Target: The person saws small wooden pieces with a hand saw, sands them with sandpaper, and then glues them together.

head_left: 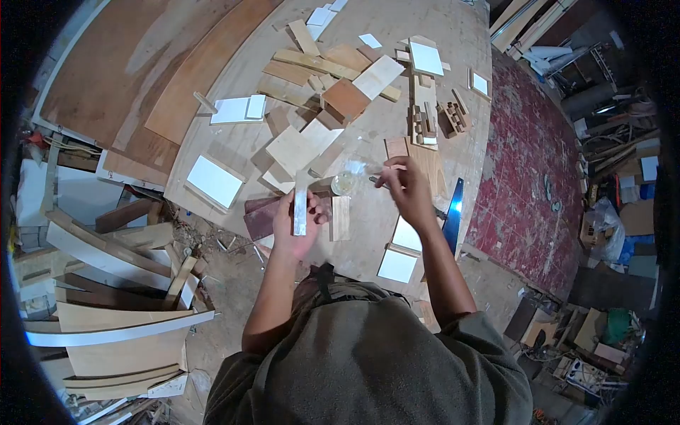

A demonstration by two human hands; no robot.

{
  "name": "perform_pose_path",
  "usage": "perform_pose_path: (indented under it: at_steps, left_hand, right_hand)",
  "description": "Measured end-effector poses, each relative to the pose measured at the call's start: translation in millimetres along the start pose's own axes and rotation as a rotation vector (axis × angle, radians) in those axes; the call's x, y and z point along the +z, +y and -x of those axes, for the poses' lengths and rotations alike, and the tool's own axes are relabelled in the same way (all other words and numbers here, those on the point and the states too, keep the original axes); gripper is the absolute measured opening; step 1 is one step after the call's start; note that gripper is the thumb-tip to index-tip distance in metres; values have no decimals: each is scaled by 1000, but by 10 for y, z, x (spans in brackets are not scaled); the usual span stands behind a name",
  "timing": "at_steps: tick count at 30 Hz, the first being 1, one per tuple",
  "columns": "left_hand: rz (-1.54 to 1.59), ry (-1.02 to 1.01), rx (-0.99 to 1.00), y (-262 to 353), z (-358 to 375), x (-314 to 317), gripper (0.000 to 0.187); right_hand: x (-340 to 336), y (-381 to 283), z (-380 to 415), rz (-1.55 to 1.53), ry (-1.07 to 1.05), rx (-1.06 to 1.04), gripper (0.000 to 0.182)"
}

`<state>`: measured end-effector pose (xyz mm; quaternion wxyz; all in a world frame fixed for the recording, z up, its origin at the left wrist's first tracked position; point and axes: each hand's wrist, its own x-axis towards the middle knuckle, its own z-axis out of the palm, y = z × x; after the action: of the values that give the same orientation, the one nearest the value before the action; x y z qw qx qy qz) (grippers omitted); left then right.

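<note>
The left hand curls round a slim, straight, greyish-white strip; toward its three o'clock, the right hand pinches a thin stick.

Woodworking workshop; cut wood pieces, piled boards, littered floor

The loose, short-sleeved top looks dark olive, perhaps grey.

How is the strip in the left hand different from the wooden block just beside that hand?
The strip is held in the left hand; the block lies on the table. The strip looks greyish and narrower; the block, tan and wider. Both are longer than wide.
</note>
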<state>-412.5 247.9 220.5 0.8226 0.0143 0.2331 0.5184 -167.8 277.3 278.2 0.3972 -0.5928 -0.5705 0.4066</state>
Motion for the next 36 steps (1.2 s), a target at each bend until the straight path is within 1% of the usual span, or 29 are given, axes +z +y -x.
perform_pose_path:
  at_steps: [1,2,3,5,8,12,14,18,20,21,23,24,26,27,29,30,32,36]
  left_hand:
    - [5,0,-7,-20,-56,-74,32]
    - [-57,114,-12,-43,-99,-150,32]
    - [-119,228,-15,-68,-147,-243,31]
    - [-102,219,-45,-135,-260,-476,30]
    - [-77,320,-103,-210,-393,-569,27]
    - [-41,360,-146,-252,-541,-724,27]
    - [-37,348,-155,-260,-599,-785,31]
    - [-39,337,-155,-283,-688,-783,32]
    - [-21,418,-165,-298,-731,-769,33]
    - [-20,421,-170,-300,-745,-767,33]
    - [3,328,-209,-287,-774,-767,32]
    - [4,332,-212,-282,-779,-770,32]
    - [13,252,-226,-276,-790,-769,31]
    - [13,254,-229,-280,-803,-763,31]
    - [36,259,-234,-295,-826,-747,31]
    - [36,261,-237,-308,-841,-738,31]
    - [25,342,-249,-324,-882,-718,31]
    - [19,345,-251,-373,-932,-815,31]
  right_hand:
    - [61,79,-31,237,-18,42,19]
    - [161,268,-85,286,-23,84,22]
    - [237,401,-102,423,-40,54,21]
    - [351,596,-180,597,-88,29,19]
    - [464,748,-317,666,-71,-12,18]
    - [537,926,-438,663,-116,-49,16]
    - [563,1014,-489,604,-121,-110,16]
    - [669,1204,-573,598,-173,-90,17]
    - [717,1266,-598,609,-196,-137,16]
    - [738,1260,-601,610,-197,-131,16]
    - [773,1244,-607,739,-245,-119,13]
    - [769,1212,-607,739,-247,-114,13]
    - [754,1142,-607,824,-202,-287,11]
    - [768,1173,-607,824,-203,-284,11]
    - [806,1231,-604,872,-126,-309,8]
    - [813,1230,-597,873,-126,-306,8]
    - [829,1225,-596,851,-143,-291,8]
    - [889,1274,-606,877,-133,-270,9]
